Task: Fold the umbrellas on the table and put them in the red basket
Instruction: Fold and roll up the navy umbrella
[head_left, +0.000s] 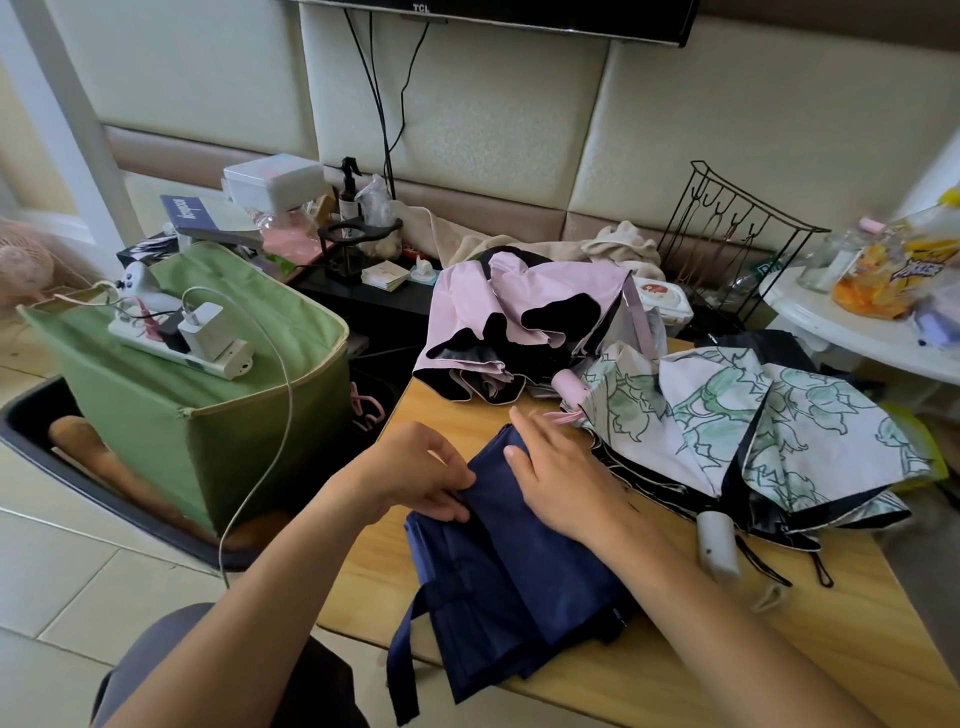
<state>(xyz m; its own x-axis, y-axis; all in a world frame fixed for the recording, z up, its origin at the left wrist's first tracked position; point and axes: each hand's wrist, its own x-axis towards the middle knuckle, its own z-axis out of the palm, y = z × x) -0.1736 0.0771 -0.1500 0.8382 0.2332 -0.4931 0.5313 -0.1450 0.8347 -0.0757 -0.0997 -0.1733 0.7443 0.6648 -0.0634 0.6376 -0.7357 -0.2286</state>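
Note:
A navy blue umbrella (498, 582) lies collapsed on the wooden table (831, 639), its strap hanging over the front edge. My left hand (421, 473) pinches a fold of its cloth at the left side. My right hand (556, 467) lies flat on the cloth with fingers straight, pressing it down. A pink and black umbrella (519, 322) lies crumpled at the far end of the table. A white umbrella with a green flower print (753, 431) lies to the right, its white handle (719, 545) pointing toward me. No red basket is in view.
A green fabric box (208, 415) with a power strip (182, 343) and chargers on top stands left of the table. A black wire rack (737, 234) and a white round table (857, 327) with snacks and jars are at the back right. Clutter lines the padded wall.

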